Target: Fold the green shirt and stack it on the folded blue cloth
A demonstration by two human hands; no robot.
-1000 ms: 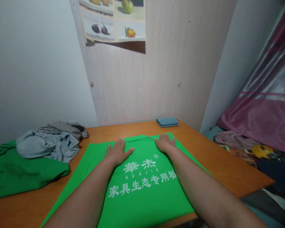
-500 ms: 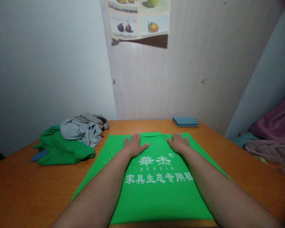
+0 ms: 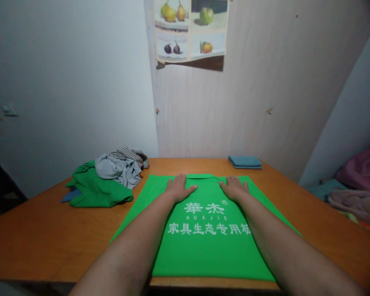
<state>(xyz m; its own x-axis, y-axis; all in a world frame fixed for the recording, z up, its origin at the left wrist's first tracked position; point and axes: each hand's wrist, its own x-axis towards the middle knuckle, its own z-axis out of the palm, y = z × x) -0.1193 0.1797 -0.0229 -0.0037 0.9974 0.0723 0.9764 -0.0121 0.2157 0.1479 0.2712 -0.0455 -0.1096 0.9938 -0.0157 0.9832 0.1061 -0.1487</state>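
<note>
A bright green shirt (image 3: 209,255) with white lettering lies spread flat on the orange wooden table, its collar edge at the far side. My left hand (image 3: 178,190) rests flat on its upper left part, fingers pointing away and thumb stretched inward. On the upper right part lies my right hand (image 3: 234,189), palm down with fingers apart. Both hands press on the cloth without gripping it. Between my forearms the printed characters show, the last one partly covered by my right arm.
A crumpled pile of green clothes (image 3: 100,189) and grey clothes (image 3: 120,166) sits at the left of the table (image 3: 49,238). A folded blue cloth (image 3: 245,162) lies at the back right. Beyond the right edge are pink and mauve fabrics (image 3: 351,201). A fruit poster (image 3: 191,33) hangs on the wall.
The camera view has shifted, so the scene appears slightly further right and more of the poster shows. Both hands stay at about the same places on the shirt.
</note>
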